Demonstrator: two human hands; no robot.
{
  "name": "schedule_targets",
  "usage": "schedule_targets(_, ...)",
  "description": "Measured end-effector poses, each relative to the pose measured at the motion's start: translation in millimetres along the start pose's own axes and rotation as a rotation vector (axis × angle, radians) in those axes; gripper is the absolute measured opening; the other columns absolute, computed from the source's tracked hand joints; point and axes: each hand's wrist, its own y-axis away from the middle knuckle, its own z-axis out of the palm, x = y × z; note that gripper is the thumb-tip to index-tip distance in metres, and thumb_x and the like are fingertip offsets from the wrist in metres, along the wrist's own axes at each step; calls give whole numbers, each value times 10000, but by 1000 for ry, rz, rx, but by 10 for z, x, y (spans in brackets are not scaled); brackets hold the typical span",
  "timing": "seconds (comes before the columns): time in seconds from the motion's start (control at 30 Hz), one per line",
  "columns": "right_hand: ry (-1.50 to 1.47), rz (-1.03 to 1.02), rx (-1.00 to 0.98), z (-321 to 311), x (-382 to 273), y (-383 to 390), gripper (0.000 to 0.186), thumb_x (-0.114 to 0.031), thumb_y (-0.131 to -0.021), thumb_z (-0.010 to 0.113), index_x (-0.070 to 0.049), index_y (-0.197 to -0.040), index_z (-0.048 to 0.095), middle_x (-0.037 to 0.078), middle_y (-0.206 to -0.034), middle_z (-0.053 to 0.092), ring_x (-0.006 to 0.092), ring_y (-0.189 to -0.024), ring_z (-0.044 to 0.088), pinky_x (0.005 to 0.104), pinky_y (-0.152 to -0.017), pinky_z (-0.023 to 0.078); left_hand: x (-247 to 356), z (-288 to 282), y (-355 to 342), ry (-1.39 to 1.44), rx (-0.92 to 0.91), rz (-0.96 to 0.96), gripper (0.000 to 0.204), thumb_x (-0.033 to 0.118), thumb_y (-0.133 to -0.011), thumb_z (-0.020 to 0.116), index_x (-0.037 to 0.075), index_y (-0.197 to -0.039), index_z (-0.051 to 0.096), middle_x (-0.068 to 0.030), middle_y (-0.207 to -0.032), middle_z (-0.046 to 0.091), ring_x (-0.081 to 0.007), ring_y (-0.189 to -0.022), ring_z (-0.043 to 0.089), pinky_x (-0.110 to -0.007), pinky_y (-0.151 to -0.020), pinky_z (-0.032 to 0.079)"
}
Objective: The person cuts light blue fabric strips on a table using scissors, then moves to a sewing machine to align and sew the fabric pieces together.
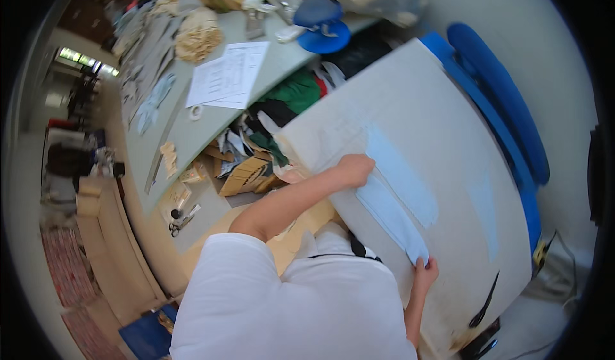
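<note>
A folded light-blue fabric strip [391,216] lies diagonally on the pale padded board [461,116]. My left hand [355,169] is closed at its upper end, and my right hand [425,270] pinches the lower end between thumb and fingers. Just right of the strip is a wider light-blue patch [403,174], either cloth or a mark on the cover; I cannot tell which. A fainter blue patch [487,212] is farther right. Black scissors [483,302] rest on the board below my right hand.
A long table [160,174] on the left holds papers [224,72], cloth heaps [195,33] and a blue object [317,20]. Under it are fabrics and a cardboard box [243,174]. A blue padded frame [496,104] stands against the wall at right, with cables lower down.
</note>
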Motion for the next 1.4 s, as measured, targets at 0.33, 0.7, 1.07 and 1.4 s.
schedule_targets(0.33,-46,-34,-75,-7,-171,-172,260,-160,-908,655,-3,-771,500,34,-661,493,119,-486,452,255,-399,391,-311,682,1366,309,797,-301,127,62,-799,590,-3,-907,579,-206,-933,598,-427,-864,582,-512,-774,464)
schedule_targets(0.7,-9,-146,-222,-53,-223,-274,386,-255,-954,619,-53,-680,437,20,-585,474,114,-426,462,242,-370,388,250,3250,3063,568,151,-768,180,152,-740,637,15,-838,699,-254,-899,686,-397,-882,682,-492,-743,540)
schedule_targets(1.07,-47,-205,-186,-33,-139,-262,354,-325,-959,615,-39,-770,527,28,-598,507,129,-444,502,238,-382,409,455,5217,4260,862,220,-1016,254,200,-752,610,10,-858,742,-259,-925,693,-389,-865,693,-463,-762,541)
schedule_targets(1.4,61,-384,147,230,604,584,273,-273,-931,642,-41,-827,542,27,-607,481,108,-463,438,279,-406,376,-51,5634,5447,933,302,-1153,244,227,-735,663,35,-855,756,-235,-888,703,-383,-828,697,-455,-751,548)
